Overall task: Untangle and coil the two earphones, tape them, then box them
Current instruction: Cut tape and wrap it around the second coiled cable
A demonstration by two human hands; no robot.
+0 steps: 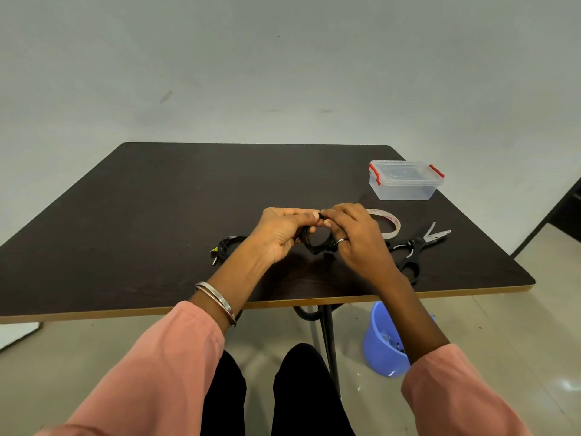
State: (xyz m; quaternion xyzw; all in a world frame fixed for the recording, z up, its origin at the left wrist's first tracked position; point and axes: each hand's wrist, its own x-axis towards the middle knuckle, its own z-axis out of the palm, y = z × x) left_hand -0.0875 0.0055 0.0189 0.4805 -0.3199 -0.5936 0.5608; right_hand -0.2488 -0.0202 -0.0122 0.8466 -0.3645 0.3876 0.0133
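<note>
My left hand (281, 232) and my right hand (355, 237) hold a coiled black earphone (316, 243) between them, just above the dark table (141, 215). Fingertips of both hands pinch the top of the coil. A second black earphone coil (224, 247) lies on the table to the left of my left hand, partly hidden by my wrist. A roll of clear tape (391, 223) lies flat behind my right hand. A clear plastic box (405, 180) with red clips stands shut at the back right.
Black scissors (415, 250) lie on the table to the right of my right hand, blades pointing right. A blue bucket (382, 344) stands on the floor under the table's near right edge. Table legs (328, 335) are by my knees.
</note>
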